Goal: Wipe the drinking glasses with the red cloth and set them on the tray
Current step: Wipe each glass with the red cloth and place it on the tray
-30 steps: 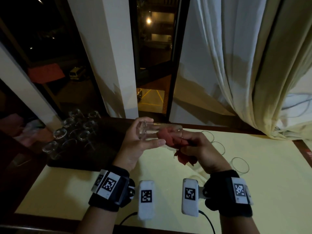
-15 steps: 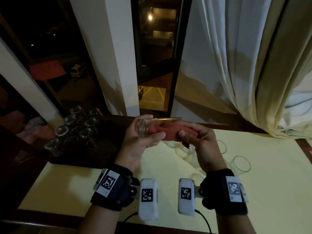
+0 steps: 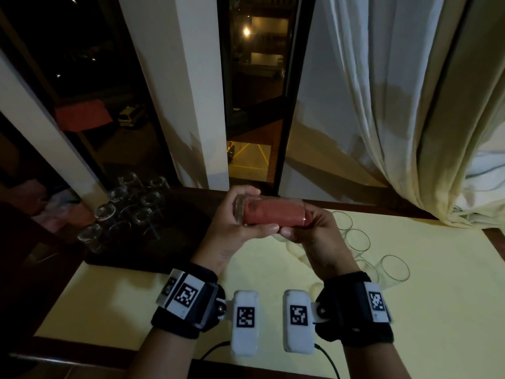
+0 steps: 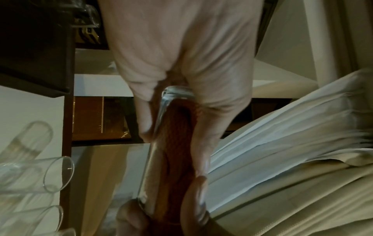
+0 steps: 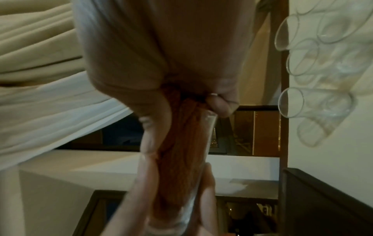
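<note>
Mid-wipe here: my left hand grips the glass, right hand fingers pinch the red cloth stuffed inside, I think. Next: twist, then tray.

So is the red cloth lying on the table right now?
No, the red cloth is stuffed inside the glass held between both hands.

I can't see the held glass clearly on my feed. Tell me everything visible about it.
The held glass is a clear, straight-sided tumbler with a thick base, held on its side above the yellow tabletop, base to the person's left. The red cloth is stuffed inside and fills nearly all of it. The left hand grips the base end with thumb underneath; the right hand holds the mouth end, where the cloth enters.
</note>
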Available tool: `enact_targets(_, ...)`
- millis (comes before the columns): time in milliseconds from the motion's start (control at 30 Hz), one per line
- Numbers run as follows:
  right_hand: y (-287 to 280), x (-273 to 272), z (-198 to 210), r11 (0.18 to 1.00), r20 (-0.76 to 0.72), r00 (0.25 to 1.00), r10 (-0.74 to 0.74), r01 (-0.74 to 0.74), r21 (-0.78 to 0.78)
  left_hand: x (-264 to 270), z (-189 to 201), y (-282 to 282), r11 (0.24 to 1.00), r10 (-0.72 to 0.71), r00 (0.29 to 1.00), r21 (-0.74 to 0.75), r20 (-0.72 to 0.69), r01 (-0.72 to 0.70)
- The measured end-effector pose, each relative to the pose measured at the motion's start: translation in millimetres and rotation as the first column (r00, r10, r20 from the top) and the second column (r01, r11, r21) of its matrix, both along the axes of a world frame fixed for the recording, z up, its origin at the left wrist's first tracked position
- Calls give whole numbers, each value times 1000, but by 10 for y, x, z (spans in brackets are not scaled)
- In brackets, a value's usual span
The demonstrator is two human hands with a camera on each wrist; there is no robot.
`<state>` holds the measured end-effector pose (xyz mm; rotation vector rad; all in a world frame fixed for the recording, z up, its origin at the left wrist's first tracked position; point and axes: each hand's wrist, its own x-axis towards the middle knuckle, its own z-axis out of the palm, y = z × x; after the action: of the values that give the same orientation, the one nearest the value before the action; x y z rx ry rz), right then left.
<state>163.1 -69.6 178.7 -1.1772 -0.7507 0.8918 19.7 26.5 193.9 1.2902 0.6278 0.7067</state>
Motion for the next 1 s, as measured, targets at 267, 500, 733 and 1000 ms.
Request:
enact_targets(267, 3, -70, 58, 993, 101, 994, 39, -27, -119, -95, 85, 114, 999, 34, 990, 4, -137, -33)
enact_targets(500, 43, -29, 26, 997, 27, 999, 45, -43, -59, -97, 107, 82, 990, 74, 976, 135, -204, -47)
enact_targets(733, 61, -123, 50, 999, 73, 996, -45, 46, -14, -119, 114, 91, 1000, 7, 983, -17, -182, -10)
enact_targets(1000, -1, -116, 58, 989, 53, 998, 26, -18, -148, -170, 68, 126, 985, 6, 981, 173, -192, 28)
